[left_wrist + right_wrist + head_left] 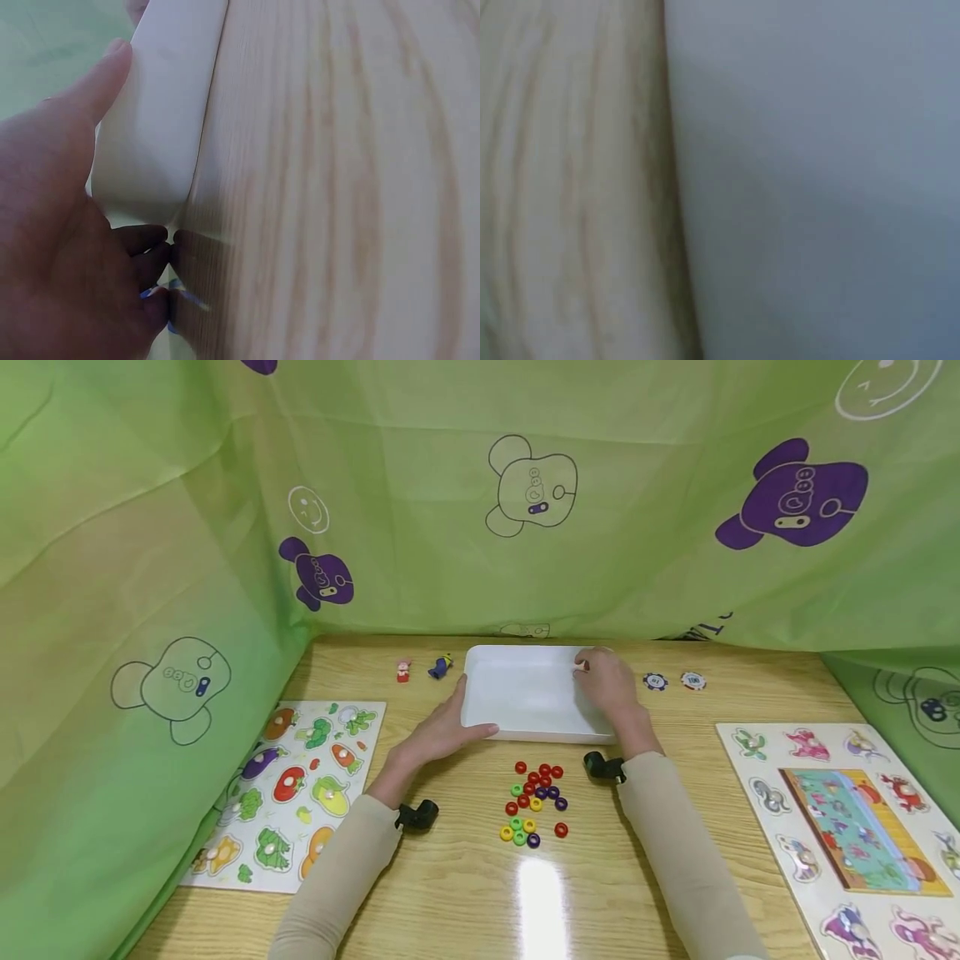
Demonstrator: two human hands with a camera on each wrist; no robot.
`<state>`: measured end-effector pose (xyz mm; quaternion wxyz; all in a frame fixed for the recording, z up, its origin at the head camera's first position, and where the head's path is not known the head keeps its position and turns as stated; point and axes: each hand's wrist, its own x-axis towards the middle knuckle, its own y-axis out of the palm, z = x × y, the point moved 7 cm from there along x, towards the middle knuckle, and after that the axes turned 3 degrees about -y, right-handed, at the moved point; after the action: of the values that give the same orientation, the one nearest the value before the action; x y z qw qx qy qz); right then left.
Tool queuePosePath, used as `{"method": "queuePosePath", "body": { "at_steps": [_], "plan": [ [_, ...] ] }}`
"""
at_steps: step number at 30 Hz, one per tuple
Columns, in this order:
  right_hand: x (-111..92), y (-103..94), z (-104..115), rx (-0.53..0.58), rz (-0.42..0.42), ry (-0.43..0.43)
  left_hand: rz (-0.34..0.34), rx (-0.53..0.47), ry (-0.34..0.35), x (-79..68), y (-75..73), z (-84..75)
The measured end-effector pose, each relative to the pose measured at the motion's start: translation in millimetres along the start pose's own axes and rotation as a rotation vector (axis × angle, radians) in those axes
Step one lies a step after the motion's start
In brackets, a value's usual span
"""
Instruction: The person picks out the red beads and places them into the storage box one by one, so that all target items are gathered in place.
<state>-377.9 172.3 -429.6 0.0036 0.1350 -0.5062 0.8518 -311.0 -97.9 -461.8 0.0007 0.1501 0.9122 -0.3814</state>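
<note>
A white rectangular tray [525, 689] lies on the wooden table. My left hand [442, 727] holds its near left corner, the thumb along the front wall and the fingers by the left side. In the left wrist view the thumb of the left hand [52, 195] lies against the tray wall [161, 97], the other fingers bent below the corner. Over the tray's right part is my right hand [606, 681], its fingers curled in; I cannot tell whether they pinch something small. The right wrist view shows only the blurred tray wall [817, 150] beside the table.
Several red, green, yellow and purple rings [535, 793] lie in front of the tray. A vegetable puzzle board [367, 793] is left, a sea-animal puzzle board [765, 835] right. Two small figures [440, 667] and two poker chips [656, 682] flank the tray. Green cloth [420, 568] hangs behind.
</note>
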Motion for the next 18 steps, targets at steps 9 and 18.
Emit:
{"method": "queuePosePath", "body": {
  "at_steps": [9,18],
  "plan": [
    [-9.4,-9.4,13.5,0.031,0.031,-0.069,0.003,0.001,0.003,1.1,-1.6,0.9],
    [-41.9,-36.6,47.1,0.091,0.089,-0.204,0.013,-0.024,0.022,0.0,-1.0,-2.9]
  ]
}}
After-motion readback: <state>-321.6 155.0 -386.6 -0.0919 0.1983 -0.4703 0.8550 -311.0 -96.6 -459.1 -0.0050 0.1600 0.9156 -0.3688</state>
